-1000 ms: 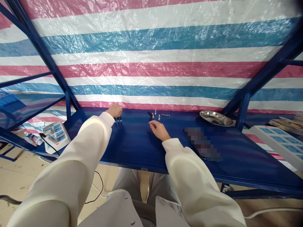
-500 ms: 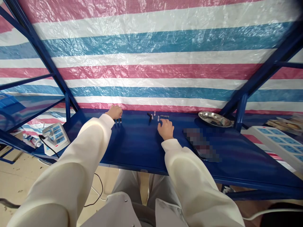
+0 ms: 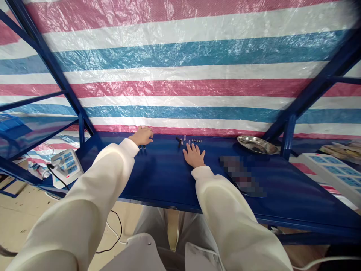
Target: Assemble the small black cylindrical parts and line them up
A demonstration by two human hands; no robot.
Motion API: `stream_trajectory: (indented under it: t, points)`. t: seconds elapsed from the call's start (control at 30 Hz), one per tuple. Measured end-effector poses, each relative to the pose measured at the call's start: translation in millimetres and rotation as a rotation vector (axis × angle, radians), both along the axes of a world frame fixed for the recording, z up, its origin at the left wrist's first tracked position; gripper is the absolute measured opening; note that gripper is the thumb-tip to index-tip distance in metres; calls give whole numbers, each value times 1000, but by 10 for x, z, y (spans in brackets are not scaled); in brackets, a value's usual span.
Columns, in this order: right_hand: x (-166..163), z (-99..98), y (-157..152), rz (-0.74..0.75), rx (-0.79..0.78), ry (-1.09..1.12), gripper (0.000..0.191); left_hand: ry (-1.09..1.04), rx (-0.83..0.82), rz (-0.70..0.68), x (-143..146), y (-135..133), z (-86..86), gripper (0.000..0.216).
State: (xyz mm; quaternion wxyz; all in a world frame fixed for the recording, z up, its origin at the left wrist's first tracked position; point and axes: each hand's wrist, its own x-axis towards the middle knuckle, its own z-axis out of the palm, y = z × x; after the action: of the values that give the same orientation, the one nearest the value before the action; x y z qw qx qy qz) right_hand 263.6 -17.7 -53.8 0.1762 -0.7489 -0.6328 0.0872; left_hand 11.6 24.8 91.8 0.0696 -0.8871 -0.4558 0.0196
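My left hand (image 3: 143, 136) hovers over the left part of the blue table, fingers stretched out to the right and holding nothing visible. Partly hidden beneath it are several small black cylinders (image 3: 144, 147) with pale bands. Spread fingers mark my right hand (image 3: 194, 156), palm down and low over the table. Just beyond its fingertips lie a small clear-pinkish tube (image 3: 185, 137) and a row of small shiny metal pieces (image 3: 197, 141). Slightly to the left is a little cluster of black pieces (image 3: 179, 142); their exact kind is too small to tell.
A shiny oval metal tray (image 3: 257, 145) rests at the back right of the blue table (image 3: 166, 177). A blurred-out flat dark object (image 3: 241, 176) lies nearer. White power strips stand left (image 3: 67, 168) and right (image 3: 335, 171). Striped plastic sheeting (image 3: 180, 88) hangs behind, between blue frame posts.
My left hand has shifted right, and its curled fingers have opened out. My right hand has moved slightly left, its fingers now spread wider. The view has tilted a little.
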Motion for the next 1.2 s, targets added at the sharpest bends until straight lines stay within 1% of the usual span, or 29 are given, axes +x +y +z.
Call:
stream_trajectory:
  t: [0.07,0.13,0.27,0.37,0.43,0.53,0.73,0.87,0.93,1.1,1.2]
  points:
    - [-22,69,-21,-7,-76,-31,57,-36,5,-62,172,-65,-13,27]
    - [-39,115,-34,-12,-109,-40,58,-67,6,-88,367,-95,-74,31]
    - [-48,130,-35,-17,-125,-63,59,-118,-47,-75,740,-17,-327,44]
    - [-47,131,-45,-10,-127,-86,58,-143,-114,2,947,102,-540,54]
    - [-55,152,-67,-13,-142,-92,58,-142,-151,40,1035,179,-653,61]
    - [-84,216,-115,-19,-165,-93,58,-130,-159,69,1094,288,-776,66]
    - [-144,331,-169,-3,-208,-99,58,-130,-155,97,1108,470,-960,62]
    - [-148,338,-175,8,-219,-79,58,-121,-137,79,1153,515,-1038,59]
    - [-145,335,-177,10,-218,-77,57,-129,-95,66,1188,515,-1050,56]
    - [-143,342,-190,13,-217,-77,57,-149,56,0,1264,501,-1014,42]
    - [-141,351,-200,19,-214,-83,56,-120,33,-39,1278,502,-978,37]
